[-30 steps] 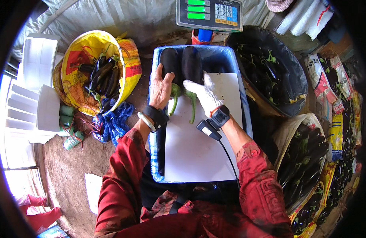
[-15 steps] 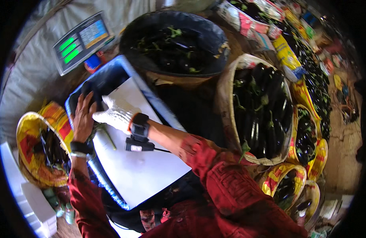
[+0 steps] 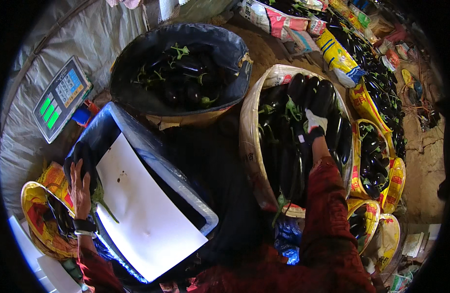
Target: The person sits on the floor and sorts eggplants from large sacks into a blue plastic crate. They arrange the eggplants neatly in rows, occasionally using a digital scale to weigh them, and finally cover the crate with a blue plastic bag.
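eggplants (image 3: 85,152) partly hidden under left hand (image 3: 80,194), gloved right hand (image 3: 316,122); fingers (image 3: 310,116) indistinct

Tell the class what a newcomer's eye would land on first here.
Probably the bright white sheet across the blue tub, lower left. Then the pale-rimmed basket of glossy eggplants right of centre, where the gloved right hand is. The scale display glows green at far left.

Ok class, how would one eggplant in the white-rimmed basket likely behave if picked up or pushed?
An eggplant may feel slippery: the skin shines. Its rounded, elongated body would probably roll if pushed on a flat surface. Inside the basket, closely packed neighbours might limit that.
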Tool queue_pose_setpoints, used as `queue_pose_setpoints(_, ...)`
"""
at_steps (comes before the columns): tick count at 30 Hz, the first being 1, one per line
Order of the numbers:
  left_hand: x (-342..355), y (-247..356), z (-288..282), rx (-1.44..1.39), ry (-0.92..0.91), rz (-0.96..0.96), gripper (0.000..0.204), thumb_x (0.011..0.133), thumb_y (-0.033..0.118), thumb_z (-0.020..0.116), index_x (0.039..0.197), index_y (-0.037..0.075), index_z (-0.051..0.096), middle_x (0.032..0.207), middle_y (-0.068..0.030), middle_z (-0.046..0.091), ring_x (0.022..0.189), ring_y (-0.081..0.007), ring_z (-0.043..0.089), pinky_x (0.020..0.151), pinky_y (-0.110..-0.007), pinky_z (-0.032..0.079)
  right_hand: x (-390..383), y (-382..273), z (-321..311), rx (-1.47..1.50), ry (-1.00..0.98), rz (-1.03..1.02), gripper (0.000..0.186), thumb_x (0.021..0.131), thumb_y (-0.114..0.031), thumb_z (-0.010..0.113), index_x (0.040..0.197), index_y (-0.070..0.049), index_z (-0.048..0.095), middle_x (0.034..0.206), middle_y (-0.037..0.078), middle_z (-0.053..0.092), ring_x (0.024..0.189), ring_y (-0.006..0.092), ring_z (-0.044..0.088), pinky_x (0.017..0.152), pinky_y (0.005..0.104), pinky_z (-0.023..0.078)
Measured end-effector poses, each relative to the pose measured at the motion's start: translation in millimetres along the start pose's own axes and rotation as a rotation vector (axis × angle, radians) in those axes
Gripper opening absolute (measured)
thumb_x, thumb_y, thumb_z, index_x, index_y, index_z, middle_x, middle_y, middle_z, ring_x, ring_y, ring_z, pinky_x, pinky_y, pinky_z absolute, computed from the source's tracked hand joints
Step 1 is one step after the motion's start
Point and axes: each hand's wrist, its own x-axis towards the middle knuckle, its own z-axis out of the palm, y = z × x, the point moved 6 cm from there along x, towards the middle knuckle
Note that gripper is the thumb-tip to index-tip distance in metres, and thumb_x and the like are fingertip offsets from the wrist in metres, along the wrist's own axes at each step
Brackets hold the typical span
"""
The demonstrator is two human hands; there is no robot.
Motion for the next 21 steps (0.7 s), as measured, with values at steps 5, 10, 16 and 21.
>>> queue_pose_setpoints(5,1.3,-4.0,0.1,-0.004,-0.006,0.01,0.063,0.097,0.062,0.033,0.152,0.031,0.035,0.164,-0.0068,0.018,0.151,-0.0315,0.014,0.11,-0.074,0.003,37.3,26.4,4.2,0.362,-0.447,-0.035,0.062,0.072,-0.045,0.083,0.112,-0.003,0.064,0.096,0.015,0.07,0.085,0.0293,0.069,0.074,0.04,0.057)
queue_pose_setpoints(10,2.8,-5.7,1.5,0.014,0.0,0.039,0.061,0.098,0.058,0.035,0.152,0.03,0.035,0.163,-0.0077,0.019,0.151,-0.0307,0.016,0.11,-0.073,0.003,-71.3,-8.5,-3.8,1.027,-1.408,0.144,0.053,0.085,-0.028,0.073,0.124,0.003,0.053,0.113,0.019,0.063,0.098,0.0338,0.064,0.076,0.0496,0.055)
queue_pose_setpoints(16,1.6,14.3,-0.7,-0.002,0.01,0.163,0.055,0.098,0.04,0.042,0.151,0.027,0.038,0.16,-0.0066,0.028,0.15,-0.0295,0.018,0.114,-0.067,0.006,-241.4,-49.1,-13.5,1.099,-1.586,0.089,0.07,0.086,-0.032,0.068,0.141,0.003,0.04,0.135,0.026,0.051,0.093,0.0312,0.065,0.078,0.0409,0.056)
queue_pose_setpoints(21,-7.3,33.2,-2.8,0.412,-0.004,0.247,0.029,0.099,0.033,0.046,0.121,0.025,0.062,0.157,0.0002,0.032,0.148,-0.0313,0.021,0.101,-0.076,0.024,-404.1,-75.3,21.6,0.636,-1.902,0.582,0.054,0.092,-0.024,0.058,0.135,0.006,0.044,0.103,0.022,0.062,0.084,0.0252,0.067,0.066,0.0319,0.057)
